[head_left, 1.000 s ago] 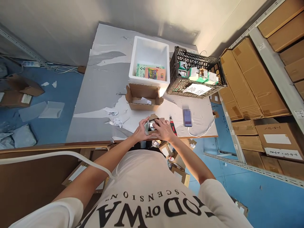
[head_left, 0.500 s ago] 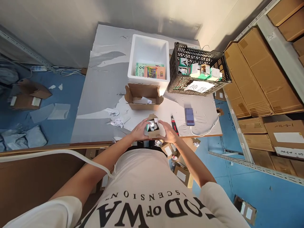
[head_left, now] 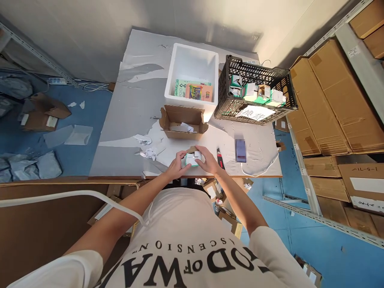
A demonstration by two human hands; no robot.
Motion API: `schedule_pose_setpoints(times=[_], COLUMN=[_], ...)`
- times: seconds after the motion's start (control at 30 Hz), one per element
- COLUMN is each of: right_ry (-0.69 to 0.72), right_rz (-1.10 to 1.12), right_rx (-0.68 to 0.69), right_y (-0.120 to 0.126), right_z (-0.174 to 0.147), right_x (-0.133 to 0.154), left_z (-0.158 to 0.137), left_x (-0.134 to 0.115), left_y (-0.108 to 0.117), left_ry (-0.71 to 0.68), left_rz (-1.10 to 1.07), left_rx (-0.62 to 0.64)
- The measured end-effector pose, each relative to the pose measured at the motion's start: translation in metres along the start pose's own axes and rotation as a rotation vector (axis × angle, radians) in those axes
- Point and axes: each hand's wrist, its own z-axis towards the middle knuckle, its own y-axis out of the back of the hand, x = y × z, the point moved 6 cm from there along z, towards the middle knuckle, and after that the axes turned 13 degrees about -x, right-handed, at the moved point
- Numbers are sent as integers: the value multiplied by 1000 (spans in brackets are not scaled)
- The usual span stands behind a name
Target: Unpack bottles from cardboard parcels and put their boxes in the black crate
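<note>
A small white-and-green carton (head_left: 191, 160) is between my two hands near the table's front edge, with a brown flap raised at its far side. My left hand (head_left: 177, 165) grips its left side, fingers bent. My right hand (head_left: 207, 160) holds the right side, its fingers reaching over the far edge and the thumb on the near side. What lies inside the carton is hidden. Just beyond stands an open brown cardboard box (head_left: 183, 135) with white paper in it. A red-and-black utility knife (head_left: 220, 158) lies right of my right hand.
Behind the cardboard box is a white foam box (head_left: 170, 86) holding printed cards. A black plastic crate (head_left: 222, 94) of small cartons stands to its right. A phone (head_left: 240, 150) with a white cable lies at right, and crumpled paper (head_left: 148, 153) at left. Shelves with boxes line the right.
The carton's brown near flap and the round shiny item inside no longer show; a white face is there now. Both hands have shifted, my right fingers now over the far edge.
</note>
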Motion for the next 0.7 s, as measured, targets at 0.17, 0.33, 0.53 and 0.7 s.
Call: schedule_pose_setpoints(times=[0.17, 0.33, 0.53, 0.7], right_ry=[132, 209, 201, 198], right_rz=[-79, -199, -334, -410], right_rx=[67, 219, 196, 213], right_y=[6, 0, -14, 4], right_z=[-8, -19, -19, -6], right_x=[6, 3, 2, 13], left_z=[5, 7, 5, 6], left_x=[-7, -13, -9, 4], left_y=[3, 2, 0, 16], left_ry=[-24, -67, -107, -112], left_rz=[22, 54, 106, 171], left_rx=[130, 168, 214, 204])
